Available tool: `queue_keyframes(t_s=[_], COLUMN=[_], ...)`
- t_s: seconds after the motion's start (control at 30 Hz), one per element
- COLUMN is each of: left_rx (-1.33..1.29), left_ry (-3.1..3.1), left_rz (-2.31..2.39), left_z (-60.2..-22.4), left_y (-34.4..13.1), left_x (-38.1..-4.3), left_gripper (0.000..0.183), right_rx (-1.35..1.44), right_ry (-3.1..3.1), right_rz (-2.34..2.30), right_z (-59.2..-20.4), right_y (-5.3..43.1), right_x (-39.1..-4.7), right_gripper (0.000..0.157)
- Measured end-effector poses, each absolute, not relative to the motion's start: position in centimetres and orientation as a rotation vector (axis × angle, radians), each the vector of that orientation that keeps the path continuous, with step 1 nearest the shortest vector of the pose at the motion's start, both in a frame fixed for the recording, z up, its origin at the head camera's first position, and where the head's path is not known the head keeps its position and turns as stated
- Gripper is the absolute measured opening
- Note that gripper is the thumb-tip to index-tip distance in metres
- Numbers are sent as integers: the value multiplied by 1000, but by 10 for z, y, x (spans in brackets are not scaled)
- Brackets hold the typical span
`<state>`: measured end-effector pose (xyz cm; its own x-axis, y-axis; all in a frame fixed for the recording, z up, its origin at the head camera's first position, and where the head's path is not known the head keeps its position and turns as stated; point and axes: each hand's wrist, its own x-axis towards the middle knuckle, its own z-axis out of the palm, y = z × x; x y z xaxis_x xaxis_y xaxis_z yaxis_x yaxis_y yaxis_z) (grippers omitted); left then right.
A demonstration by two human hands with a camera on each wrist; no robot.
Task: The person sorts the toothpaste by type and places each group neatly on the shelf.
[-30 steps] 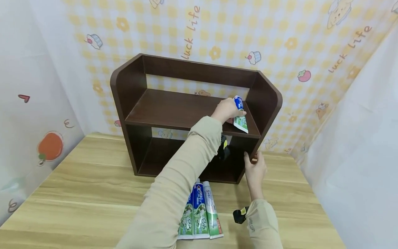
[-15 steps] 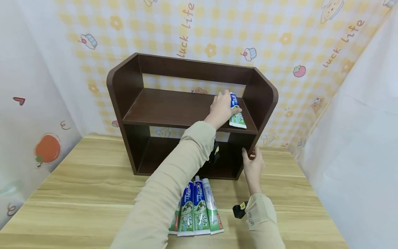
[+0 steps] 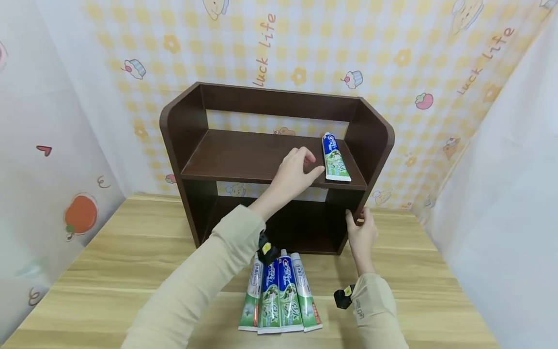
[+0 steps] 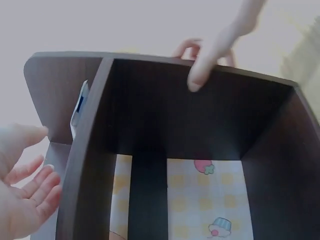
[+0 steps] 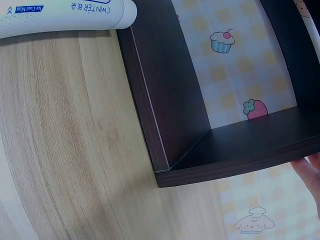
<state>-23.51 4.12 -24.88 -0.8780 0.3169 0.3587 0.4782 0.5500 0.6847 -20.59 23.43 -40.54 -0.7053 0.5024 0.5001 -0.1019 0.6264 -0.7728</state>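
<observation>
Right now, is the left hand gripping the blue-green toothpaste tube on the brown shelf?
No, the left hand is beside the tube, gripping nothing.

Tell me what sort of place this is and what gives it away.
Probably a staged tabletop set-up rather than a lived-in room: patterned sheeting hangs behind a wood-grain tabletop that bears a dark shelf unit and a row of toothpaste tubes.

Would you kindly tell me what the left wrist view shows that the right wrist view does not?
Only the left wrist view shows the left hand and the upper tube, on the shelf. Only the right wrist view shows a lower tube, on the table. Both show the shelf, the right hand at its side, a cupcake drawing and a strawberry drawing.
</observation>
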Motion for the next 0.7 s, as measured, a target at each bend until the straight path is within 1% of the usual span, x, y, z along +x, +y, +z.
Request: queue_keyframes(t_s=[0.23,0.4,0.53,0.7], left_rx=[-801,-863,-857,-786], left_ry=[-2347,-2317,-2355,-2451], left_rz=[-1241,-1202,-1189,-1229], left_z=[-271,-296,-317,-346], left_y=[12,-5,-15,-28], left_x=[-206,-187,-181,-175], left_gripper=[18,18,19,19], right_rx=[-317,-330,-341,-333], right_ry=[-2129,-2126,-2130,-2152], right_rz=[1068,1069,1071,1072], right_z=[-405,-404,-404,-405], right_y=[236,237,238,238], right_x=[-208,-208,-209,-210], right_gripper=[22,22,22,23])
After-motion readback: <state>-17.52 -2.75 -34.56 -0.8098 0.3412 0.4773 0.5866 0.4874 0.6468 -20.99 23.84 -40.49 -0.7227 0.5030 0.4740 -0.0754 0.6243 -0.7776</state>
